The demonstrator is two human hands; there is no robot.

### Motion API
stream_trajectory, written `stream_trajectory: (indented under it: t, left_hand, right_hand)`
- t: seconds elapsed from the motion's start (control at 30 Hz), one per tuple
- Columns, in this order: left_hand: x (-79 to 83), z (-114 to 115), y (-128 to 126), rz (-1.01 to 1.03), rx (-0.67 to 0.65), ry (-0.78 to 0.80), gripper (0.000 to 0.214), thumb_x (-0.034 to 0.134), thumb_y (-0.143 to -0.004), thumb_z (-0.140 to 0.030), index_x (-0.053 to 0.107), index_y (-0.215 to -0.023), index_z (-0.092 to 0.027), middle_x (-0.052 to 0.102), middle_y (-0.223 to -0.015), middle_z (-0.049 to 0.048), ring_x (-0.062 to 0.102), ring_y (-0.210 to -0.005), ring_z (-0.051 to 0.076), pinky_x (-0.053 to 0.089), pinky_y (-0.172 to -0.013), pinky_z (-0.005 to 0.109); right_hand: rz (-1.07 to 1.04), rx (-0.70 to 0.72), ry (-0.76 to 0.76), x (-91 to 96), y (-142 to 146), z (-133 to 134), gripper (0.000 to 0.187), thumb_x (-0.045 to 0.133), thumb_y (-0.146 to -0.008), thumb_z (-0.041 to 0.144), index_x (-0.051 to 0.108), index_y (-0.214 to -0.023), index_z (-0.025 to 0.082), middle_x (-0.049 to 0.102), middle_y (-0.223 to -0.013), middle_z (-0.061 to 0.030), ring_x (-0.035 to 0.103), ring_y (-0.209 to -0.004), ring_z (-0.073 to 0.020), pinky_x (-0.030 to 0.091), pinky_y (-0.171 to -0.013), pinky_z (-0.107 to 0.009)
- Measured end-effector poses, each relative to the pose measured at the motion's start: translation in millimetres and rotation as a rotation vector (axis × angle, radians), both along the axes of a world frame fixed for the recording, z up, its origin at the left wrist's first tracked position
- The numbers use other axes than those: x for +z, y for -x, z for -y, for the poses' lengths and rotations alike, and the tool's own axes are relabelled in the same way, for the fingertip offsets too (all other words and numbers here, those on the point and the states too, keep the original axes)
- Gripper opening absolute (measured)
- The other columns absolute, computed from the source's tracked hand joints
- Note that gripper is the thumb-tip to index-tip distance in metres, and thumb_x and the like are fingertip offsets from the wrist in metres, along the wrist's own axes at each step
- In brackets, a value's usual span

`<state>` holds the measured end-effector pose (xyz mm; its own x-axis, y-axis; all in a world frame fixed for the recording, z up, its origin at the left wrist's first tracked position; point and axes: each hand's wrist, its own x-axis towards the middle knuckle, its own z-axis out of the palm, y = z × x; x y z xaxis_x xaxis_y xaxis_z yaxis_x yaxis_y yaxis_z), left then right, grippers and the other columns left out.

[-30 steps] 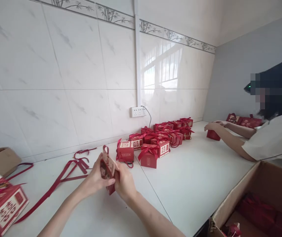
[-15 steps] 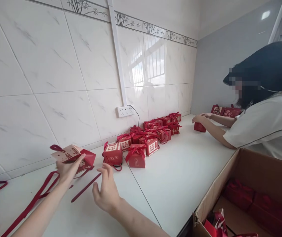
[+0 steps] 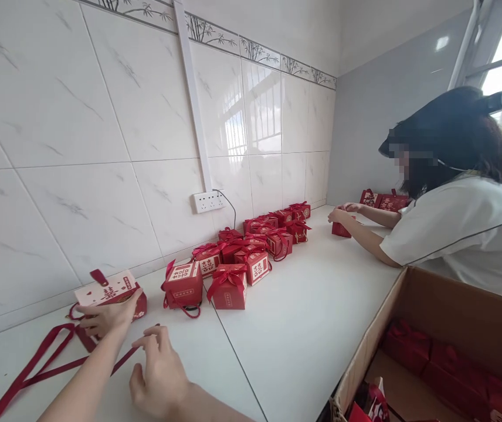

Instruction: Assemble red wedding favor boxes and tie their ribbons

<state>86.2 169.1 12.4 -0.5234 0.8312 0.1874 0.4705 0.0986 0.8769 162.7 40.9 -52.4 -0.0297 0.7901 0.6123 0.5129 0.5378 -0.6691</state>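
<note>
My left hand (image 3: 109, 319) is closed around a red and cream gift box (image 3: 112, 288) by the wall, thumb on its right side and fingers on its left. A red loop stands up from the box's top. Long dark red ribbon (image 3: 53, 334) trails from beneath this hand across the table to the left. My right hand (image 3: 158, 370) hovers with bent fingers and a gap between thumb and forefinger. Its fingertips are at the free end of a ribbon strip (image 3: 123, 358), partly hidden behind them; no grip on it shows.
Several red boxes with bows (image 3: 230, 286) stand along the wall. A cardboard carton (image 3: 372, 346) holding red boxes is at the lower right. Beyond it a person in a white top (image 3: 462, 228) handles a small red box (image 3: 342, 227). A socket strip (image 3: 209, 201) with a cable is on the wall.
The gift box under my left hand has turned and now sits with its top closed flat. My right hand has moved lower left, to the ribbon strip. The view has shifted slightly.
</note>
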Motion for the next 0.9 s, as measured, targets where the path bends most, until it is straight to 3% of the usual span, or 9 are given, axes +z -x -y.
stream_trajectory:
  t: [0.2, 0.33, 0.4, 0.47, 0.53, 0.6, 0.77, 0.83, 0.9]
  left_hand:
    - [-3.3, 17, -3, -0.057, -0.007, 0.022, 0.120, 0.071, -0.057, -0.050, -0.010, -0.139, -0.017, 0.001, -0.150, 0.0258, -0.001, -0.133, 0.057, 0.010, -0.099, 0.076]
    - [0.9, 43, -19, -0.215, -0.118, -0.403, 0.086, 0.055, -0.078, -0.045, 0.006, -0.140, -0.012, 0.007, -0.150, 0.0244, 0.004, -0.140, 0.042, 0.015, -0.111, 0.061]
    - [1.8, 58, -38, -0.431, -0.350, -0.626, 0.063, 0.048, -0.084, -0.040, 0.024, -0.136, -0.014, 0.021, -0.147, 0.0203, 0.015, -0.141, 0.033, 0.020, -0.114, 0.051]
    - [-0.7, 72, -65, -0.664, -0.679, -0.711, 0.049, 0.046, -0.087, -0.035, 0.036, -0.132, -0.019, 0.032, -0.144, 0.0149, 0.022, -0.140, 0.028, 0.024, -0.114, 0.047]
    - [-7.4, 82, -93, -0.922, -0.978, -0.643, 0.050, 0.050, -0.085, -0.030, 0.039, -0.133, -0.024, 0.038, -0.144, 0.0109, 0.024, -0.140, 0.028, 0.017, -0.115, 0.052]
    - [-17.7, 86, -118, -1.085, -1.094, -0.558, 0.061, 0.056, -0.079, -0.024, 0.037, -0.138, -0.023, 0.036, -0.147, 0.0111, 0.024, -0.140, 0.030, 0.015, -0.114, 0.056]
    - [-41.2, 76, -150, -1.178, -0.947, -0.490, 0.062, 0.051, -0.079, -0.010, 0.038, -0.139, -0.017, 0.034, -0.148, 0.0163, 0.027, -0.138, 0.031, 0.023, -0.111, 0.057]
    - [-44.0, 68, -155, -1.196, -0.894, -0.452, 0.057, 0.046, -0.081, -0.009, 0.041, -0.138, -0.016, 0.035, -0.147, 0.0172, 0.029, -0.138, 0.031, 0.023, -0.112, 0.056]
    - [-43.4, 62, -161, -1.197, -0.845, -0.394, 0.055, 0.042, -0.082, -0.008, 0.042, -0.137, -0.013, 0.035, -0.146, 0.0190, 0.029, -0.137, 0.031, 0.022, -0.112, 0.055]
  right_hand:
    - [-0.085, -0.040, 0.043, -6.7, 1, -9, 0.050, 0.054, -0.063, 0.004, 0.052, -0.112, 0.010, 0.052, -0.113, -0.0179, 0.061, -0.102, -0.0274, 0.058, -0.076, -0.039]
    - [-0.161, -0.180, 0.073, -9.2, 3, -17, 0.043, 0.054, -0.059, -0.004, 0.058, -0.100, 0.010, 0.060, -0.100, -0.0125, 0.066, -0.076, -0.0181, 0.059, -0.066, -0.030]
    - [-0.119, -0.293, 0.015, -11.6, 5, -23, 0.030, 0.055, -0.064, -0.001, 0.062, -0.091, 0.009, 0.064, -0.088, -0.0070, 0.064, -0.064, -0.0126, 0.057, -0.056, -0.023]
    - [-0.043, -0.383, -0.057, -15.1, 7, -28, 0.018, 0.050, -0.075, 0.003, 0.065, -0.081, 0.011, 0.064, -0.072, 0.0011, 0.059, -0.054, -0.0077, 0.053, -0.046, -0.017]
    - [0.004, -0.426, -0.080, -19.5, 9, -32, 0.022, 0.046, -0.078, 0.004, 0.065, -0.074, 0.014, 0.061, -0.065, 0.0047, 0.058, -0.052, -0.0060, 0.050, -0.043, -0.015]
    - [-0.039, -0.414, 0.012, -24.3, 12, -34, 0.023, 0.052, -0.069, -0.001, 0.065, -0.072, 0.017, 0.062, -0.073, 0.0025, 0.063, -0.058, -0.0092, 0.055, -0.051, -0.019]
    - [-0.256, -0.201, 0.410, -38.9, 20, -47, 0.037, 0.051, -0.053, -0.005, 0.062, -0.075, 0.023, 0.058, -0.094, -0.0004, 0.068, -0.070, -0.0190, 0.058, -0.072, -0.037]
    - [-0.283, -0.194, 0.474, -46.3, 25, -55, 0.035, 0.049, -0.053, -0.003, 0.060, -0.071, 0.024, 0.056, -0.095, 0.0014, 0.068, -0.071, -0.0193, 0.057, -0.072, -0.038]
    - [-0.238, -0.217, 0.421, -53.4, 29, -61, 0.033, 0.047, -0.054, -0.001, 0.060, -0.071, 0.025, 0.056, -0.093, 0.0014, 0.067, -0.068, -0.0194, 0.057, -0.067, -0.038]
